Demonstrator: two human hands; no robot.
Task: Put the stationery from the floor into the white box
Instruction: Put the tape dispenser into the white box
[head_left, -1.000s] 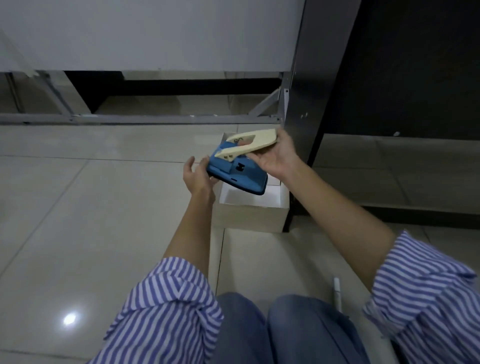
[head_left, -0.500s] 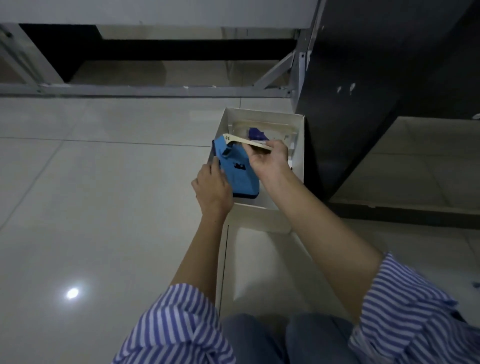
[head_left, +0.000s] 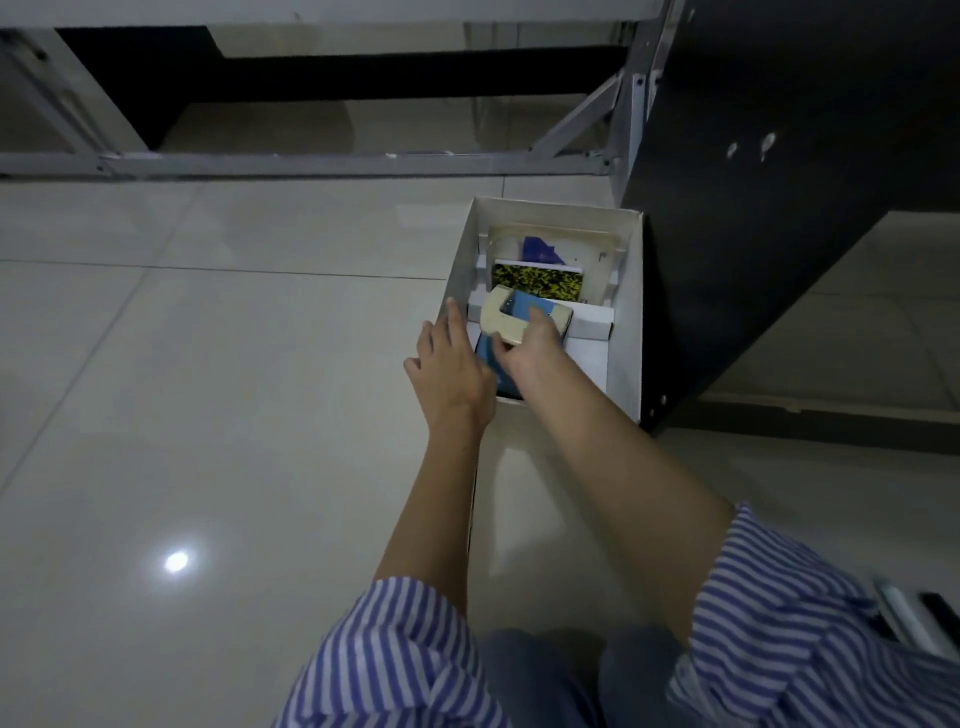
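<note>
Fingers (head_left: 537, 318) of the right hand (head_left: 530, 348) curl over the cream lever of the hole punch (head_left: 511, 319), holding it down inside the white box (head_left: 626, 312); the thumb lies on the near left side of the lever. Blue body of the punch shows beneath and beside the lever, its near end reaching toward the box's front wall. Left hand (head_left: 452, 371), fingers spread wide and holding nothing, rests at the box's left wall, with the fingertips over the rim and the palm beside the punch's blue base; whether the palm touches the punch cannot be told.

Contents of the box, far to near: a cream tray-like part against the back wall, a dark blue scrap (head_left: 540, 252) on it, a yellow-and-black patterned booklet (head_left: 537, 280), then a small white carton (head_left: 592, 322) on which the far end of the punch lies.

Surroundings: the box stands on the pale tiled floor (head_left: 208, 389), its right wall close against a black cabinet panel (head_left: 779, 182). A grey metal frame (head_left: 311, 162) runs along the floor beyond. Both forearms emerge from blue-and-white striped sleeves (head_left: 779, 597) rolled up the arm. At the lower right edge, a white pen-like object (head_left: 901, 613) and a dark one lie on the floor, both blurred.
</note>
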